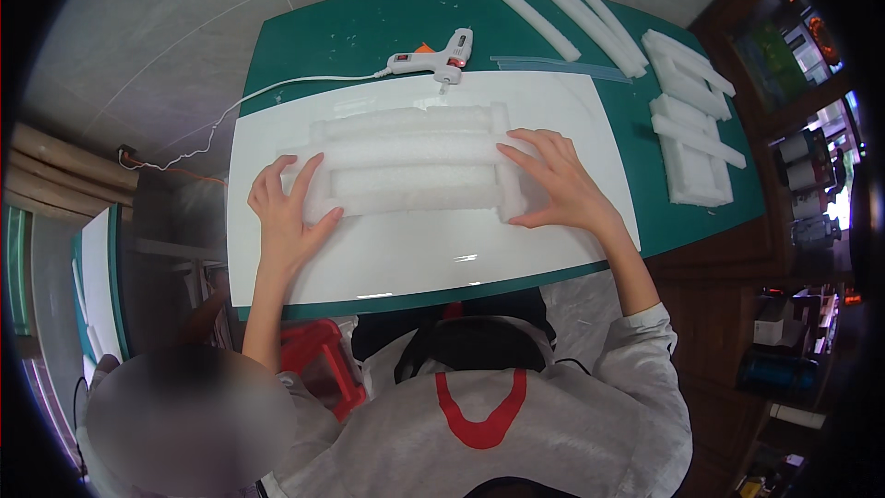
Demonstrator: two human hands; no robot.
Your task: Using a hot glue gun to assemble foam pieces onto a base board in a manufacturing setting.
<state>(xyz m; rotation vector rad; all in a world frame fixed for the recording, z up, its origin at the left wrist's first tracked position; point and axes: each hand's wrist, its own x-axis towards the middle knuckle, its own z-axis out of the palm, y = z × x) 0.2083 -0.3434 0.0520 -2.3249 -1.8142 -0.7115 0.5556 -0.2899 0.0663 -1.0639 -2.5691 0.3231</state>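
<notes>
A white foam frame (410, 151) lies flat on a glossy white board (429, 263). It has several long bars running left to right, with crosspieces at both ends. My left hand (284, 206) is at its left end, the thumb on the near corner and the fingers bent over the far side. At the right end, my right hand (564, 186) spans the crosspiece between thumb and fingertips. Both hands grip the frame by its ends. Beyond it, a white hot glue gun (426, 62) lies on its side.
A green mat (350, 28) lies under the board. Loose foam strips (525, 17) and clear glue sticks (562, 66) lie at the back right, near foam assemblies (691, 152). The gun's white cord (286, 85) trails left. A red stool (323, 355) stands below the table edge.
</notes>
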